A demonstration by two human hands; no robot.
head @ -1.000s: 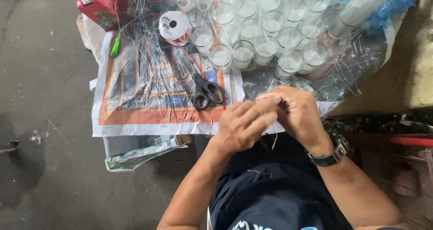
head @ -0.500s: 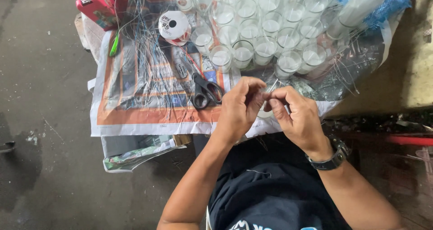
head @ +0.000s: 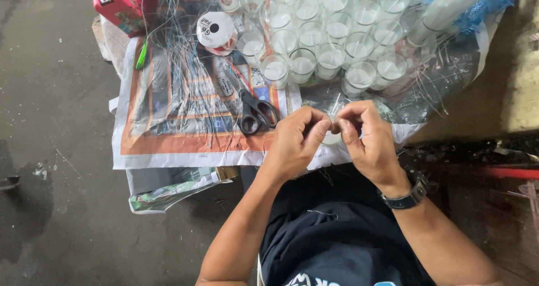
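Wick-thin strands (head: 335, 107) poke up between my fingertips just above the centre of the frame; I cannot make out exactly what they are, only that they are pale and fine; a small glass cup (head: 331, 138) shows in part beneath the two hands, mostly hidden by them. My left hand (head: 296, 143) is curled, thumb and forefinger pinched together at the strands; my right hand (head: 368, 140) meets it fingertip to fingertip, likewise pinched on the same spot, with a dark wristwatch (head: 409, 195) on its wrist at lower right. Both hands hover over the near edge of a newspaper sheet (head: 168, 134) spread on the table; black-handled scissors (head: 255, 113) lie just left of my left hand, apart from it; a white spool (head: 215, 30) sits in the upper left-centre, among loose coloured threads (head: 185, 72). Rows of clear glass cups filled with white wax (head: 331, 39) crowd the upper centre; a blue mesh bag (head: 477, 2) lies at upper right; a red case (head: 120, 2) sits at upper left.
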